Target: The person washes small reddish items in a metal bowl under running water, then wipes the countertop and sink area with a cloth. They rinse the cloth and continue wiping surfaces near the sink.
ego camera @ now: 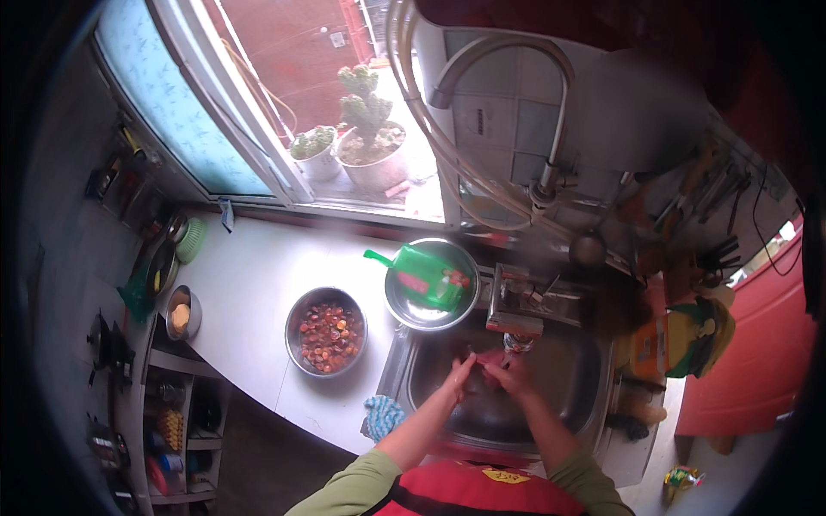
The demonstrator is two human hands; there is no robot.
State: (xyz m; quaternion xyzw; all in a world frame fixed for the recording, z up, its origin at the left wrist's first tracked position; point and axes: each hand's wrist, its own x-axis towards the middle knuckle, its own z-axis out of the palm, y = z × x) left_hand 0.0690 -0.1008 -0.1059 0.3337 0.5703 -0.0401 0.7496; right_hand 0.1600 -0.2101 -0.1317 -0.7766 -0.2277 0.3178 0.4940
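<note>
Over the stainless steel sink [568,413], my left hand [459,376] and my right hand [510,376] are close together with a reddish, blurred thing [490,358] between them. My right hand's fingers close on it; the grip of my left hand is blurred. Just beyond my right hand is a small, shiny round thing [518,342] at the sink's back. A metal bowl [390,316] with a green plastic scoop [419,271] in it stands at the sink's back left corner. A second metal bowl [290,351], holding many cut reddish fruit pieces [329,338], stands on the white counter [251,303].
A blue and white cloth [384,416] lies at the sink's left front corner. The curved faucet [564,97] and pale hoses [445,148] rise behind the sink. A small bowl [195,316] stands far left. Ladles and knives hang at right, above a yellow container [645,348].
</note>
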